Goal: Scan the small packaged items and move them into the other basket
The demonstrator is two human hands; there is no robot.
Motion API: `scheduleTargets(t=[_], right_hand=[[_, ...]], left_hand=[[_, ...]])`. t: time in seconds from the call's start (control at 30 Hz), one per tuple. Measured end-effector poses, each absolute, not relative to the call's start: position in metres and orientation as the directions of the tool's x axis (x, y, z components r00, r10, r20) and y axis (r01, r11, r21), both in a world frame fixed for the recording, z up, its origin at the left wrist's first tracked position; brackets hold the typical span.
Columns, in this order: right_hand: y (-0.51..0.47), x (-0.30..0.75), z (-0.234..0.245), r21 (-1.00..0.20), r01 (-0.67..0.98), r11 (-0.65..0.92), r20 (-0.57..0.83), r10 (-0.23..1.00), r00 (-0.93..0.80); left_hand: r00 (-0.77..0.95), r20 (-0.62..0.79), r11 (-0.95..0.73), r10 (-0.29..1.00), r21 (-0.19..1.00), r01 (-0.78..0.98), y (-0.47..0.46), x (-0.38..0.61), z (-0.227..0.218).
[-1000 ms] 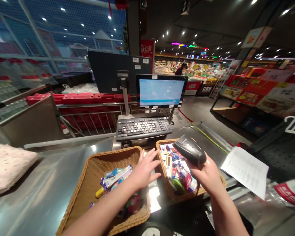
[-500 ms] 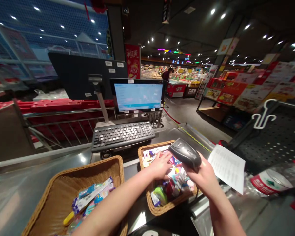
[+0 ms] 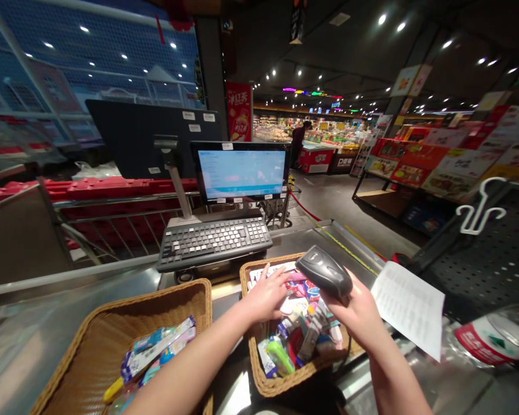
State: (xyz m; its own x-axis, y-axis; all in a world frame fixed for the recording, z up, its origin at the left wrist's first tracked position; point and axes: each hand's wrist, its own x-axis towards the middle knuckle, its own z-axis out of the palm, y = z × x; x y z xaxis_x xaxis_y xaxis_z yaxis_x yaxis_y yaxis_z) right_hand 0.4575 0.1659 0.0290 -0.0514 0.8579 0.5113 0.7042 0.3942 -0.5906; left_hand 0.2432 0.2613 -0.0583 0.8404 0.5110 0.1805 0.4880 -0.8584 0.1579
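Note:
My right hand (image 3: 358, 305) is wrapped round a black barcode scanner (image 3: 324, 272), which is over the right part of a wicker basket (image 3: 303, 385). That basket holds small packaged goods, among them a green item (image 3: 281, 357) at its near end. My left hand (image 3: 267, 295) reaches into the same basket from the left, fingers spread over the packets near its far left side. Whether its fingertips press on a packet is hard to make out. Beneath my left forearm, a larger wicker basket (image 3: 90, 323) holds several blue and white packets (image 3: 155, 349).
A keyboard (image 3: 216, 237) and a lit screen (image 3: 242, 173) stand beyond the baskets. To the right lie a printed sheet (image 3: 409, 305) and a large clear bottle with a red label (image 3: 480, 343). A white hanger (image 3: 473, 219) is above them. A person (image 3: 298, 141) stands far back.
My left hand has shifted a little left over the packets, its fingers more spread. The scanner stays in my right hand at nearly the same place. The view has shifted slightly.

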Motion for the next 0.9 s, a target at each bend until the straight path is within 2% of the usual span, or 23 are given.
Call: scheduleTargets(t=[0.13,0.3,0.5,0.7,0.9], right_hand=[[0.170,0.452,0.028,-0.581,0.717,0.386,0.517,0.855,-0.041],[0.175,0.438,0.027,-0.559,0.717,0.416,0.529,0.845,-0.078],[0.176,0.413,0.035,-0.566,0.680,0.466,0.532,0.837,-0.131],[0.175,0.389,0.042,-0.553,0.655,0.516,0.545,0.818,-0.185],[0.176,0.369,0.045,-0.536,0.647,0.542,0.539,0.810,-0.232]], left_hand=[[0.752,0.285,-0.802,0.594,0.134,0.582,0.260,0.212,-0.045],[0.558,0.502,-0.681,0.661,0.090,0.727,0.254,0.179,-0.021],[0.310,0.712,-0.522,0.630,0.092,0.848,0.251,0.151,0.011],[0.234,0.777,-0.469,0.585,0.088,0.879,0.252,0.127,0.032],[0.204,0.753,-0.407,0.625,0.092,0.909,0.247,0.109,0.037]])
